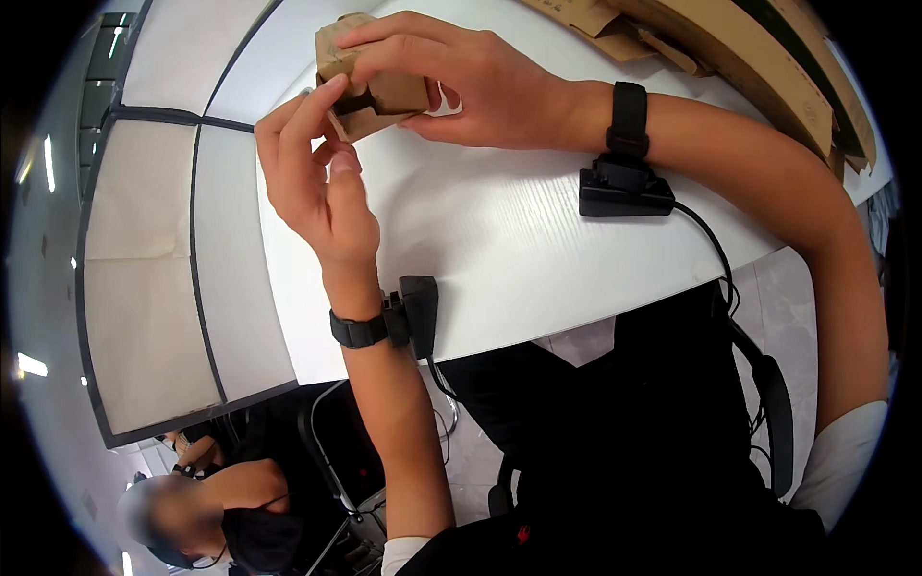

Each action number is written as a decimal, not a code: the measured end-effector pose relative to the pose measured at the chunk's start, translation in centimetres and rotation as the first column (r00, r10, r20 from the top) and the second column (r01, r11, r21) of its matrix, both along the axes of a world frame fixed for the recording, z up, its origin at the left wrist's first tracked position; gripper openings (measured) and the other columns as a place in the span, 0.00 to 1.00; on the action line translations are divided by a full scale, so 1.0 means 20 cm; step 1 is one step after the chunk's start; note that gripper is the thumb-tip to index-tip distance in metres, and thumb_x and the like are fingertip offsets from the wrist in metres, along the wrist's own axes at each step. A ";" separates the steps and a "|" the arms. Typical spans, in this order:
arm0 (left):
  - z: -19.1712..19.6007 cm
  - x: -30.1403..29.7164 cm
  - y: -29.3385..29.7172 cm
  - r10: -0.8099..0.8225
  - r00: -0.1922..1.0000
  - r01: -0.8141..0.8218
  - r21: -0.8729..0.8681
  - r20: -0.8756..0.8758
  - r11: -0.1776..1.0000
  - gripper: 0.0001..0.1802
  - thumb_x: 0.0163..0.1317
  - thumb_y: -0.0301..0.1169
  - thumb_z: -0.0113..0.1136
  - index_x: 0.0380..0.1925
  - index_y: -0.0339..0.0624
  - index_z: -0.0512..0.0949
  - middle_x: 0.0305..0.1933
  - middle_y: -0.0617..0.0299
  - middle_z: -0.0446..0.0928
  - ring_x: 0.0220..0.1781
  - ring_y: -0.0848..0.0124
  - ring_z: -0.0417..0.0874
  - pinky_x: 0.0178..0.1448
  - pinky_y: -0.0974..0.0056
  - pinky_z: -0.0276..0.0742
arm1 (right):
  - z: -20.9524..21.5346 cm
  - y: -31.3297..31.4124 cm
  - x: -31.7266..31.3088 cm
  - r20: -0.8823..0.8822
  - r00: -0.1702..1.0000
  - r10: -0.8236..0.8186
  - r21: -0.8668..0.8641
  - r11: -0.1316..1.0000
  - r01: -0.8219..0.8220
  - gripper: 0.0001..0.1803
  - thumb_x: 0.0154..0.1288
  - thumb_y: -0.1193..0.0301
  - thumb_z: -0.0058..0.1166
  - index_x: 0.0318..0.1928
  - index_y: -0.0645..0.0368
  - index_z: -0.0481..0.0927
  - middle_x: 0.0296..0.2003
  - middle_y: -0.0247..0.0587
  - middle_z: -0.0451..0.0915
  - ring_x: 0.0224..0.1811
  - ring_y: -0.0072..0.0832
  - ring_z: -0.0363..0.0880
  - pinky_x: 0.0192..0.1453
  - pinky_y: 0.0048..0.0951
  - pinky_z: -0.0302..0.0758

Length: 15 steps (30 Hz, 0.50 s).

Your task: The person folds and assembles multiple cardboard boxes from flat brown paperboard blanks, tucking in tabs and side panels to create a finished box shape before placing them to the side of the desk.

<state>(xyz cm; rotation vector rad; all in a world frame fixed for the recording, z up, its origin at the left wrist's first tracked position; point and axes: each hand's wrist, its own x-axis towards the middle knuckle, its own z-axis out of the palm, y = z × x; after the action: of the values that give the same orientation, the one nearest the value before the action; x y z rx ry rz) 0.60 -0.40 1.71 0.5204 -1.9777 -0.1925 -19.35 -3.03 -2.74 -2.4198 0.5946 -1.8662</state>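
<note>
1. Small brown cardboard box (399, 94) — at the far left part of the white table (499, 221).
2. Right hand (495, 91) — gripping the box between fingers and thumb.
3. Left hand (325, 197) — fingers bent, fingertips against its near left edge.

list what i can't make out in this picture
In the head view:
Small box: parts covered by the right hand; its far side faces away.
Cardboard pile: cut off by the top edge.
Co-worker: face blurred out.
</note>
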 end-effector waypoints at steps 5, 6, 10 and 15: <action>-0.01 -0.04 0.02 0.159 0.987 -0.157 -0.081 0.026 0.984 0.17 0.61 0.18 0.66 0.50 0.41 0.86 0.44 0.62 0.75 0.34 0.77 0.75 0.30 0.74 0.75 | 0.00 0.02 0.02 0.012 1.000 0.018 0.023 1.000 -0.019 0.30 0.58 0.77 0.69 0.60 0.46 0.75 0.64 0.32 0.77 0.50 0.37 0.86 0.45 0.31 0.88; -0.01 -0.04 0.02 0.164 0.986 -0.161 -0.080 0.027 0.984 0.17 0.61 0.18 0.66 0.50 0.41 0.86 0.44 0.62 0.75 0.34 0.77 0.75 0.30 0.74 0.75 | 0.00 0.02 0.02 0.004 1.000 0.003 0.032 0.999 -0.003 0.31 0.58 0.77 0.69 0.61 0.46 0.75 0.63 0.32 0.78 0.49 0.37 0.87 0.46 0.31 0.89; -0.02 -0.06 0.02 0.214 0.977 -0.215 -0.060 -0.011 0.975 0.13 0.57 0.18 0.69 0.43 0.40 0.84 0.42 0.63 0.75 0.32 0.78 0.75 0.26 0.75 0.74 | 0.00 0.01 0.02 -0.027 0.999 -0.036 -0.005 0.999 0.036 0.32 0.57 0.77 0.70 0.62 0.46 0.74 0.62 0.33 0.79 0.49 0.39 0.87 0.48 0.33 0.89; -0.05 -0.10 0.03 0.321 0.944 -0.324 -0.045 -0.075 0.945 0.12 0.52 0.20 0.70 0.36 0.41 0.79 0.40 0.63 0.73 0.31 0.78 0.75 0.23 0.74 0.73 | 0.01 0.01 0.02 -0.061 0.998 0.007 -0.030 1.000 -0.009 0.31 0.58 0.79 0.70 0.61 0.48 0.76 0.65 0.32 0.78 0.48 0.28 0.87 0.40 0.21 0.87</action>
<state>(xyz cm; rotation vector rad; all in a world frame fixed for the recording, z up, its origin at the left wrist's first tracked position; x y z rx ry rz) -1.32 0.20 0.73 0.7814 -1.7973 0.0514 -18.93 -2.79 -2.44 -2.5024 0.5626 -1.8169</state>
